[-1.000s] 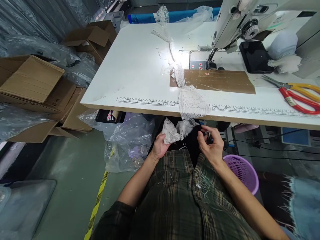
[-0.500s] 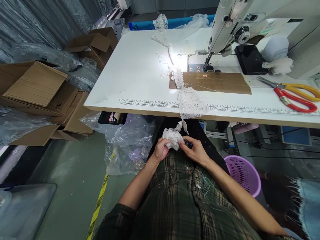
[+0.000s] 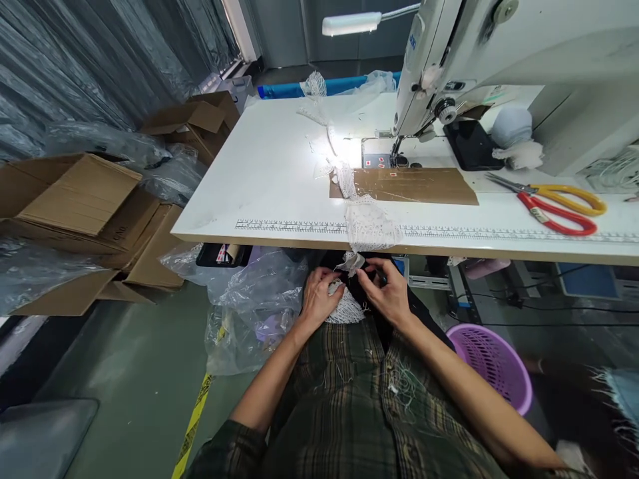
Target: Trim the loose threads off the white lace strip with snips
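A long strip of white lace [image 3: 368, 219] runs from the sewing machine [image 3: 464, 53] across the white table [image 3: 269, 166] and hangs over the front edge into my lap. My left hand [image 3: 318, 298] is closed on the bunched lace end [image 3: 344, 309] below the table edge. My right hand [image 3: 387, 293] pinches the lace just beside it, fingers bent. Earlier a small dark tool showed in that hand; I cannot make it out now. Both hands rest above my plaid-clad lap.
Red and yellow scissors [image 3: 554, 203] lie on the table at the right. A brown cardboard sheet [image 3: 414, 186] lies before the needle. Cardboard boxes [image 3: 74, 199] and plastic bags [image 3: 254, 299] stand at the left on the floor, a purple basket [image 3: 492, 366] at the right.
My hands have come together on the lace and shifted slightly up toward the table edge. The view has tilted upward, showing more of the machine and a lamp.
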Tool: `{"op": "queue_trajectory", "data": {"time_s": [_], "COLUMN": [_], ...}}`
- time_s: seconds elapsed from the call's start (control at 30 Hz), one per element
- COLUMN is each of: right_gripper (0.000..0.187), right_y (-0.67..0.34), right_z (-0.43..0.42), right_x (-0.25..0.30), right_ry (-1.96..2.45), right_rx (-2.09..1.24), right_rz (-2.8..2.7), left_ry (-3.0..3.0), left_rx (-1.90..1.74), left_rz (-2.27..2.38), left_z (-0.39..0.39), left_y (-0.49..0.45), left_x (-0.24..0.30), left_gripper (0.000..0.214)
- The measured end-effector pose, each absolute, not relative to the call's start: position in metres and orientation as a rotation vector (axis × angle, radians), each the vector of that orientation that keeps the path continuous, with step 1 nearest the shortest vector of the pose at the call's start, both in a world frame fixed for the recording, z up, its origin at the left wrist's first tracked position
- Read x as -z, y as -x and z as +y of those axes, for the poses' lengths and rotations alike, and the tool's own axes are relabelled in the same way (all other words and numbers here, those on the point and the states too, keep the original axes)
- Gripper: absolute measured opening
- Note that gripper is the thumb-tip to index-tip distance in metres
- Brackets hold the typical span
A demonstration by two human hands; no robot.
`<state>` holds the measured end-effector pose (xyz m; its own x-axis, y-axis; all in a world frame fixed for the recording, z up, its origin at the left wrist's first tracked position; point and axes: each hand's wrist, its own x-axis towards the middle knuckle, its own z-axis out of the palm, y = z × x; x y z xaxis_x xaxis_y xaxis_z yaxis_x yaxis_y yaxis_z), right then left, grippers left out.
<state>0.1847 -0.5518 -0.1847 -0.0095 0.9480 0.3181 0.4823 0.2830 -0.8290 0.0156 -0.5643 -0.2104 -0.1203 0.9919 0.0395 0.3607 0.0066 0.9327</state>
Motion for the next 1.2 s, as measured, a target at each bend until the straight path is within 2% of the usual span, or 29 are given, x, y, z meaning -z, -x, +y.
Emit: {"op": "queue_trajectory", "data": {"time_s": [0.07,0.17,0.27,0.43,0.57,0.7,1.0,1.2], "right_gripper": [0.033,0.019,0.013,0.012,0.011,0.015,0.045,0.044], "right_y": [-0.176,-0.167,-0.169,-0.189,-0.206,-0.214,-0.205,-0.190], "right_z": [-0.543,-0.540,-0.550,-0.590,-0.610,-0.600,-0.577,-0.568], "right_x": [0.184,0.183,0.179,0.156,0.133,0.126,0.140,0.145], "right_ry": [1.315,1.249,1.142,1.007,0.925,1.074,1.074,1.074], "right_rx": [-0.549,-0.489,-0.555,-0.711,-1.108,-1.302,-1.351,-1.276], "right_rz": [-1.604,-1.612,-1.694,-1.815,-1.895,-1.863,-1.913,-1.974], "left_ry": [-1.556,-1.761,-1.813,-1.601,-1.434,-1.272,-1.137,-1.129], "left_rx": [-1.207,-1.300,-1.164,-0.861,-0.820,-0.894,-0.971,-1.016], "left_rz": [1.639,1.551,1.319,0.924,0.815,1.005,1.175,1.202], "left_z": [-0.559,-0.550,-0.543,-0.553,-0.575,-0.586,-0.596,-0.600], "left_y": [-0.015,-0.013,-0.011,-0.012,-0.011,-0.009,-0.003,0.000], "left_x": [0.202,0.188,0.171,0.137,0.120,0.124,0.136,0.132], "left_gripper": [0.020,0.032,0.043,0.023,0.021,0.025,0.027,0.026]}}
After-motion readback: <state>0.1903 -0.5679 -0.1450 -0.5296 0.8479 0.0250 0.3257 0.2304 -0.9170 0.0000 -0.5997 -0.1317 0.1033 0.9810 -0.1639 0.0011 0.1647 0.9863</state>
